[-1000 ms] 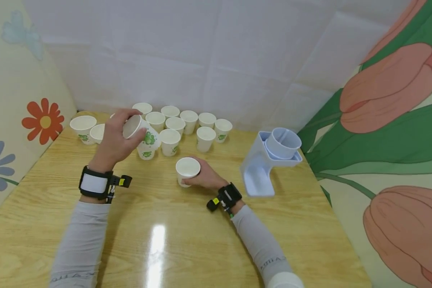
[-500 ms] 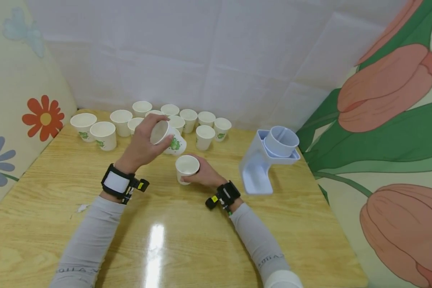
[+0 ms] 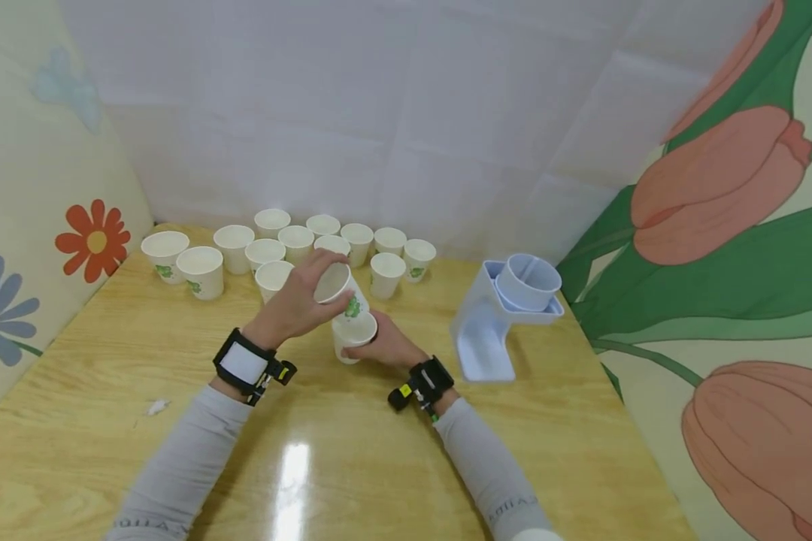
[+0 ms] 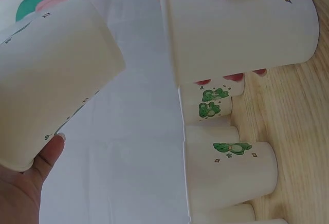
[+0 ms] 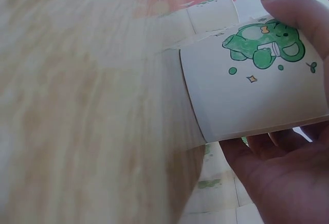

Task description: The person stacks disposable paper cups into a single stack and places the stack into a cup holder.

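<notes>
In the head view my left hand [image 3: 294,300] grips a white paper cup [image 3: 354,299] with a green print, thumb on the near side. This cup is tilted, its mouth toward the upper left and its base down over a second cup. My right hand [image 3: 394,346] holds that second paper cup [image 3: 343,342] around its side, mouth up, seemingly on the table. A gap shows between the upper cup [image 4: 56,75] and the lower cup [image 4: 241,34] in the left wrist view. A green cartoon figure marks the lower cup [image 5: 257,85] in the right wrist view.
Several upright paper cups [image 3: 201,274] stand in loose rows at the back of the wooden table [image 3: 352,466], before a white cloth. On the right is a pale blue plastic holder [image 3: 482,349] bearing a round cup-like part [image 3: 529,284]. A small white scrap [image 3: 156,407] lies at left.
My left hand has carried its cup rightward and down, from beside the back cups to above the right hand's cup. The right hand and its cup have stayed nearly in place.
</notes>
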Tool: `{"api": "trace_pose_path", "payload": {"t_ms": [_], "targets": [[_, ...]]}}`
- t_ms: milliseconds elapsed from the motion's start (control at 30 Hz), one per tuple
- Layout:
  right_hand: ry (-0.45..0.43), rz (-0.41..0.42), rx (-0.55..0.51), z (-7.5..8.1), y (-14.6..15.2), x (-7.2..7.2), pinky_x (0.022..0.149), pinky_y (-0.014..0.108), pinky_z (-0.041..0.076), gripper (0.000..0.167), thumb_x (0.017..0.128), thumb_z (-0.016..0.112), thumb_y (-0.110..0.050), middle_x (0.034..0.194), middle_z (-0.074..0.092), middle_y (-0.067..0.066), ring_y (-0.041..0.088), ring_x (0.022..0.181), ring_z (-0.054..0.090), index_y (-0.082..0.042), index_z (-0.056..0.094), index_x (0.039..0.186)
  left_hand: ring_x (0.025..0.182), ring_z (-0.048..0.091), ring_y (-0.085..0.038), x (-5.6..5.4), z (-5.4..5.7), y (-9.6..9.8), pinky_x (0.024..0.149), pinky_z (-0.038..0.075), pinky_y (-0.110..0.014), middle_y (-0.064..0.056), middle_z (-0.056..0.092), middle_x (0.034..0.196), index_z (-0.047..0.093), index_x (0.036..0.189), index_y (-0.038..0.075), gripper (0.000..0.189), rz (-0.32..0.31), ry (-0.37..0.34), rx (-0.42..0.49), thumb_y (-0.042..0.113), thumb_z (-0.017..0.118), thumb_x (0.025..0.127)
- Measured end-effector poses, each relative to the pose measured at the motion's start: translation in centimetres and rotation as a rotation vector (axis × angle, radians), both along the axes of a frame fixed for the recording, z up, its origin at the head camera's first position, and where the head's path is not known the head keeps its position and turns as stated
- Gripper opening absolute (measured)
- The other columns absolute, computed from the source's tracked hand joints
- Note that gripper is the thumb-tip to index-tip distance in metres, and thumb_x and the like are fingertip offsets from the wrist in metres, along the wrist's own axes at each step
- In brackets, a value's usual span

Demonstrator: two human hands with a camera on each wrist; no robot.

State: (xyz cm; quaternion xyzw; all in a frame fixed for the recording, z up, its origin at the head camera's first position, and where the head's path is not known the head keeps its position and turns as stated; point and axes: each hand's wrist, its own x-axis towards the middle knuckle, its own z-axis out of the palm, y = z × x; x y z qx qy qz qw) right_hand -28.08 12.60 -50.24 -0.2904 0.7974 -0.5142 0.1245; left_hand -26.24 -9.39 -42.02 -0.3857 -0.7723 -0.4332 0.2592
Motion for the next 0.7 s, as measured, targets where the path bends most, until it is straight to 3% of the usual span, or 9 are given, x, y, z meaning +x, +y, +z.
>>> {"api": "trace_pose_path", "payload": {"t_ms": [367,700], "targets": [[0.013,0.021,-0.031,-0.6,0.8,0.3,0.098,0.037,0.051,0.062,0.079,0.084,-0.003,0.125,0.065,0.012,0.021,0.11,0.063,-0.006,0.055,0.134,0.101,0.058,-0.024,0.6,-0.9,2.0,0.071,0.052,-0.035,-0.012,0.06,0.123,0.059,0.127,0.004,0.044,0.013,-0.031,-0.106,0.023,0.074,0.09],[0.009,0.035,-0.03,-0.8,0.2,0.0,0.103,0.037,0.047,0.066,0.08,0.085,-0.005,0.13,0.062,0.009,0.019,0.115,0.06,-0.009,0.052,0.137,0.106,0.058,-0.024,0.7,-1.6,2.3,0.08,0.054,-0.039,-0.011,0.06,0.123,0.06,0.125,0.006,0.041,-0.004,-0.017,-0.142,0.026,0.07,0.092]]}}
